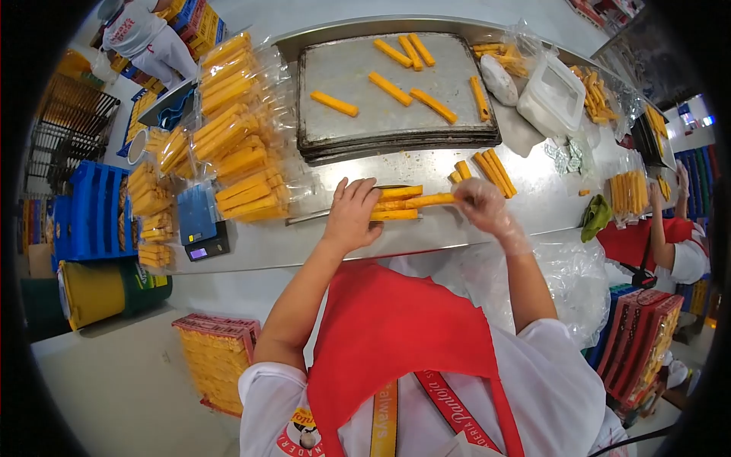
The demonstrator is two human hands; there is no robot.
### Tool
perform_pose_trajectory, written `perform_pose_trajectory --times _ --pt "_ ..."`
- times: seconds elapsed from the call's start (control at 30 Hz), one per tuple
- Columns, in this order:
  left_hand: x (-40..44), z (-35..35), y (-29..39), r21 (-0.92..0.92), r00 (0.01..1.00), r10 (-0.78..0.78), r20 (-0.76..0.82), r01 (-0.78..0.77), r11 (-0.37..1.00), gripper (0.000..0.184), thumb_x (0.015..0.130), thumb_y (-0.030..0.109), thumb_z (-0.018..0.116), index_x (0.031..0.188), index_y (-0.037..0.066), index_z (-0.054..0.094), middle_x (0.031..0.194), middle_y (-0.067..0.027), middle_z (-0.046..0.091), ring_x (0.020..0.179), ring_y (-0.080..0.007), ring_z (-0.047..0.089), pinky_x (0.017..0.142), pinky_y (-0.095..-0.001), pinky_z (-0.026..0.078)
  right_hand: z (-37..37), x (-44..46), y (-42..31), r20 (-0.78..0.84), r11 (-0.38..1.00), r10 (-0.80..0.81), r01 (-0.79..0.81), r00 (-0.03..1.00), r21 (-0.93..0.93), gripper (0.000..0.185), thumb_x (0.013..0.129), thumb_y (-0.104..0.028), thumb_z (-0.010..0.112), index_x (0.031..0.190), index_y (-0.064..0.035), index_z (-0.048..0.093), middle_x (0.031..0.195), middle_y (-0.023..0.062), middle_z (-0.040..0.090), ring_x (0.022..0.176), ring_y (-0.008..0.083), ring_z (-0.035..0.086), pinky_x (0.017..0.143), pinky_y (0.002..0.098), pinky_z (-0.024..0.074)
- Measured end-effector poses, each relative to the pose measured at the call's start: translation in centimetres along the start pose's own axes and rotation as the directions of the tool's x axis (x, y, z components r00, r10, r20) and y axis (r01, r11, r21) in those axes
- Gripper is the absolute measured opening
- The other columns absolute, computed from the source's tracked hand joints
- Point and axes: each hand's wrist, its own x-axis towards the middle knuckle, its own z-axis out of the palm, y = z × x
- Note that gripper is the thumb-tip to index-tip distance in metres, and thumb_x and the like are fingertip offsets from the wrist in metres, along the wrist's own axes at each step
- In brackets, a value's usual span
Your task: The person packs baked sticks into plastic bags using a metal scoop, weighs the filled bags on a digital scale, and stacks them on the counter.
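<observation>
On the counter (548, 202), at left, a scale (199, 213) with blue top, just beside filled clear bags (251, 137), laid closely together, perhaps for saving space. Next, the left grip (354, 209), palm down over the left ends of a few yellow sticks (396, 215), probably for keeping the small bundle together. Fingers spread and slightly bent, forearm slanting up from below; cannot tell if clamped or only resting. Behind, on the stack of trays (335, 68), scattered loose sticks (391, 89), apparently within easy reach. Then the right grip (485, 206), in a thin clear glove (516, 242), fingertips clamped on the right end of one stick (432, 200), perhaps for leaving its length free. Hand turned inward, forearm coming from lower right. Just beyond, more sticks (495, 171) on the counter, some side by side. Farther right, a white tub (552, 91) and a green cloth (596, 218), seemingly set aside from both hands.
</observation>
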Motion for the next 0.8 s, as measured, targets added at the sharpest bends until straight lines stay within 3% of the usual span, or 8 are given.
perform_pose_trajectory --times 0.03,0.13,0.2,0.3,0.37,0.47,0.7,0.8 --pt "0.0 0.1 0.0 0.005 1.000 -0.003 -0.001 0.003 1.000 0.066 0.065 0.032 0.077 0.122 0.006 0.056 0.137 -0.0151 0.052 0.129 -0.0349 0.046 0.118 -0.0544 0.025 0.8 -0.5 0.1 -0.059 0.957 -0.234 0.219 0.970 -0.192 0.018 0.081 0.005 0.071 0.097 -0.0018 0.066 0.094 0.0074 0.068 0.089 0.0219 0.067 0.076 0.0321 0.0537" --pt "0.0 0.1 0.1 0.002 1.000 -0.011 0.010 0.011 1.000 0.067 0.065 0.031 0.078 0.123 0.006 0.055 0.138 -0.0159 0.052 0.129 -0.0354 0.046 0.118 -0.0547 0.024 3.2 -0.4 0.4 -0.151 0.906 -0.372 0.322 0.916 -0.275 0.021 0.079 0.007 0.070 0.097 -0.0019 0.064 0.092 0.0109 0.067 0.085 0.0279 0.066 0.074 0.0337 0.0533" --pt "0.3 -0.1 0.2 0.007 1.000 -0.010 0.003 0.010 1.000 0.069 0.065 0.031 0.078 0.124 0.005 0.054 0.138 -0.0166 0.051 0.130 -0.0359 0.046 0.118 -0.0551 0.024 6.4 0.2 0.6 -0.211 0.961 -0.276 0.267 0.938 -0.072 0.024 0.079 0.005 0.067 0.102 -0.0011 0.064 0.098 0.0161 0.066 0.093 0.0348 0.065 0.082 0.0377 0.0532" --pt "0.5 0.3 0.3 -0.158 0.999 -0.017 -0.037 0.011 0.987 0.072 0.066 0.027 0.078 0.129 0.005 0.051 0.146 -0.0175 0.044 0.139 -0.0362 0.038 0.119 -0.0564 0.021 9.8 1.6 0.3 -0.081 0.815 0.217 -0.135 0.973 0.563 0.020 0.085 0.004 0.063 0.104 -0.0004 0.065 0.097 0.0131 0.066 0.093 0.0254 0.066 0.083 0.0340 0.0528" --pt "0.7 0.2 0.7 -0.151 0.995 -0.013 -0.099 -0.002 0.989 0.076 0.065 0.029 0.079 0.132 0.005 0.050 0.146 -0.0186 0.045 0.139 -0.0379 0.038 0.119 -0.0584 0.020 10.5 3.2 0.5 -0.179 0.972 -0.031 0.072 0.983 0.224 0.018 0.089 0.000 0.061 0.107 0.0002 0.065 0.097 0.0087 0.067 0.093 0.0141 0.064 0.082 0.0295 0.0521" --pt "0.7 0.0 1.2 -0.096 0.996 -0.030 -0.086 0.022 0.995 0.084 0.065 0.030 0.080 0.137 0.006 0.047 0.147 -0.0192 0.045 0.140 -0.0395 0.037 0.118 -0.0612 0.019 7.1 6.5 -1.1 -0.108 0.934 0.107 -0.062 0.988 0.352 0.017 0.091 -0.003 0.063 0.107 -0.0005 0.067 0.096 0.0093 0.068 0.090 0.0130 0.065 0.080 0.0292 0.0529" --pt "1.0 -0.8 1.0 -0.016 0.991 -0.054 0.118 0.056 0.998 0.090 0.069 0.036 0.081 0.146 0.009 0.042 0.147 -0.0168 0.046 0.138 -0.0353 0.040 0.119 -0.0596 0.018 -0.8 21.8 0.2 -0.571 0.935 0.097 -0.271 0.815 -0.228 0.035 0.086 -0.023 0.067 0.111 0.0014 0.069 0.101 0.0248 0.071 0.100 0.0351 0.069 0.089 0.0424 0.0531" --pt "1.2 -1.1 0.7 -0.045 0.992 -0.025 0.122 0.030 0.999 0.090 0.069 0.035 0.081 0.146 0.009 0.042 0.146 -0.0163 0.046 0.137 -0.0347 0.041 0.119 -0.0583 0.019 -2.2 26.5 0.3 -0.587 0.900 0.188 -0.378 0.787 -0.218 0.045 0.085 -0.031 0.068 0.118 0.0000 0.068 0.112 0.0257 0.069 0.111 0.0397 0.064 0.097 0.0466 0.0490"
